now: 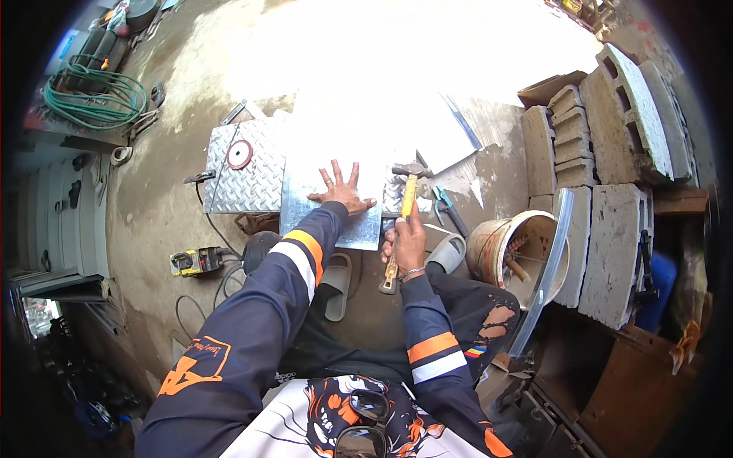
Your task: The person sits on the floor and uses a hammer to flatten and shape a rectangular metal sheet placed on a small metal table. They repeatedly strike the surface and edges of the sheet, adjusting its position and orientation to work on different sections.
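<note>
Sheet (363, 229) flat under left fingers (337, 169), spread wide, gripping nothing; right fingers (389, 236) wrapped round hammer (409, 200). Sheet placement looks done; hammer work seemingly left.

1 fisheye view from head, facing down and forward; metal sheet (301, 174) near, about mid-view.

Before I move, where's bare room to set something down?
Bare floor lies between the white ring and checkered plate, beyond the yellow-black tool. Crowded: around the right hand, with hammer, sandal, bucket. The sheet beyond the left hand is washed out by glare.
</note>
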Motion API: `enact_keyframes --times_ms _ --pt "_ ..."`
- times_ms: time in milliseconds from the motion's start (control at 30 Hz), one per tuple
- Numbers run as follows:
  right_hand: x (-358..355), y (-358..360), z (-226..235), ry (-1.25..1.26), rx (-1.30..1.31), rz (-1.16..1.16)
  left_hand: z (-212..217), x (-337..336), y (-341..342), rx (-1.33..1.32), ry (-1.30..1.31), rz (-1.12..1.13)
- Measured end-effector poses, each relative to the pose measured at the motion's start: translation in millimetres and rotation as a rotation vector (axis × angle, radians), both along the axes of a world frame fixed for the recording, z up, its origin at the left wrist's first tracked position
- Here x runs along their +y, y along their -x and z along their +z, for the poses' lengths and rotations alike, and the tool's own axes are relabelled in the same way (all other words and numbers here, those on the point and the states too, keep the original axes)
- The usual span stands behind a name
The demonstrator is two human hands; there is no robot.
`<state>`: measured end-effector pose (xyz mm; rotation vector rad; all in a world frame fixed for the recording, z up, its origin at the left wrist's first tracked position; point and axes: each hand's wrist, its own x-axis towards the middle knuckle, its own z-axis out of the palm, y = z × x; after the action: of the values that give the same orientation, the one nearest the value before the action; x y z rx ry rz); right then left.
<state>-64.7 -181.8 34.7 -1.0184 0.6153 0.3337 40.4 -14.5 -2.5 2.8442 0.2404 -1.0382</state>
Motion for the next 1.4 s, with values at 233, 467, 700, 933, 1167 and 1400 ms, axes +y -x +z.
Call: enact_keyframes --times_ms 233,467,700,933,1167,1400 --pt "-18 -27 21 -0.051 -0.071 -0.321 2 3 -3 0.038 -0.009 0.008" --pt "-21 33 18 -0.005 0.078 0.044 1 7 -6 0.013 0.008 0.048" --pt "-49 37 34 -0.027 -0.024 -0.199 -5 -1 -10 -0.051 0.013 0.089" --pt "-49 60 48 -0.017 0.039 -0.088 -5 1 -7 -0.111 0.019 0.0" --pt "-60 66 36 -0.042 -0.04 -0.233 2 2 0 0.022 0.004 0.019" --pt "-27 67 31 0.098 0.054 0.156 0 4 -3 0.005 0.0 -0.002"
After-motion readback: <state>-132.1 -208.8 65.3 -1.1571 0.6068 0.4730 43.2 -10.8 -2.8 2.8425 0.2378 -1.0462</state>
